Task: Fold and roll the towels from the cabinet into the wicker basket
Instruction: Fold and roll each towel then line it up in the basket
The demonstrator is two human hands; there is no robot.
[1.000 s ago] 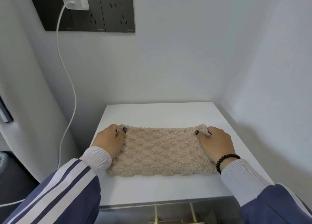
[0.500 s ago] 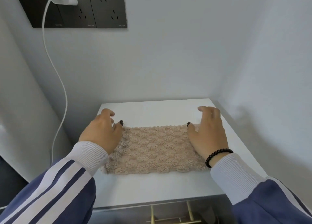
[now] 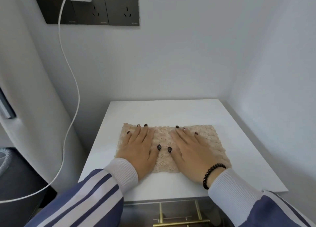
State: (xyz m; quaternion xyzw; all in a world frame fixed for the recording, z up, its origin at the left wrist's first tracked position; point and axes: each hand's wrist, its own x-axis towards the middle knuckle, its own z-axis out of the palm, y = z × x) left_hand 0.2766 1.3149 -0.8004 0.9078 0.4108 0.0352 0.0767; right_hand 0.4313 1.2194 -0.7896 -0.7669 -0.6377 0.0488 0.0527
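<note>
Flat, both hands [image 3: 139, 149] press the nubbly beige towel [image 3: 164, 141].

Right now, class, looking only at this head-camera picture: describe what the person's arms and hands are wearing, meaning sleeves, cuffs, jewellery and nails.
Both arms wear a blue jacket with broad white stripes down the sleeves, ending in ribbed pale grey cuffs. The left hand and the right hand both have dark polished nails. The right wrist carries a bracelet of dark round beads; no bracelet shows on the left wrist.

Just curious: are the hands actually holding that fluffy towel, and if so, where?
Nothing is held. The left hand and right hand lie flat, fingers straight, pressing on top of the towel.
</note>
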